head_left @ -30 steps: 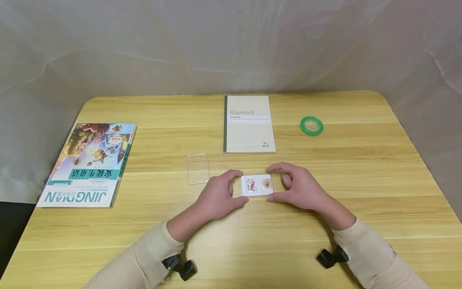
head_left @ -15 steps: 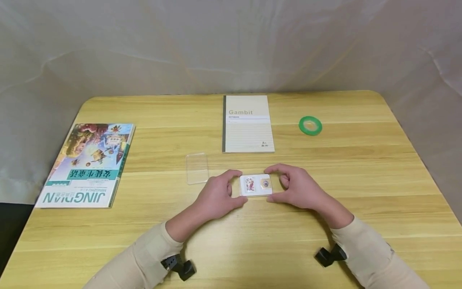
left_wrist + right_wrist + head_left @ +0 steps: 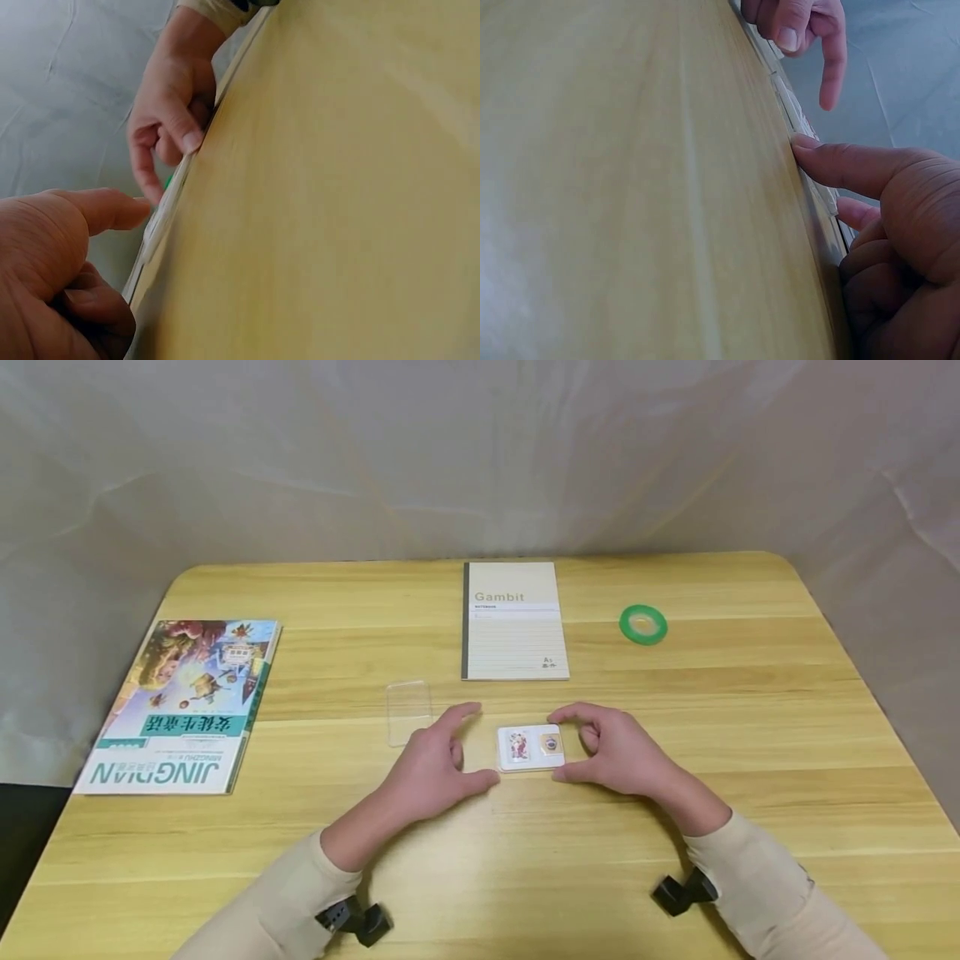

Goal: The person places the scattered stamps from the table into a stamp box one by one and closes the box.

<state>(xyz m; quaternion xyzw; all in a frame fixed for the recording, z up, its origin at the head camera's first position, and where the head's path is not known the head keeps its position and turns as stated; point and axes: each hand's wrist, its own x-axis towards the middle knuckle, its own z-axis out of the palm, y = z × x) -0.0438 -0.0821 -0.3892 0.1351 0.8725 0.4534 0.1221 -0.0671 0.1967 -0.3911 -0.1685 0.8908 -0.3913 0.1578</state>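
Observation:
A small flat white card box (image 3: pixel 534 758) with rounded corners lies on the wooden table, a colourful figure and a gold label on its face. My right hand (image 3: pixel 618 747) pinches its right end between thumb and forefinger. In the right wrist view the thumb (image 3: pixel 840 161) presses the near edge. To the left, my left hand (image 3: pixel 431 768) has thumb and forefinger spread apart, with nothing between them; its thumb tip is just off the box's near left corner. A clear plastic lid (image 3: pixel 408 713) lies behind the left hand, partly overlapped by it.
A Gambit notebook (image 3: pixel 515 627) lies behind the box. Back right is a green ring-shaped roll of tape (image 3: pixel 642 624). An illustrated book (image 3: pixel 183 702) sits at the left side of the table (image 3: pixel 525 877). Grey cloth (image 3: pixel 480 460) hangs behind.
My left hand has let go of the card box's left end and drawn back to the left. The right hand keeps its pinch, and the box stays in place.

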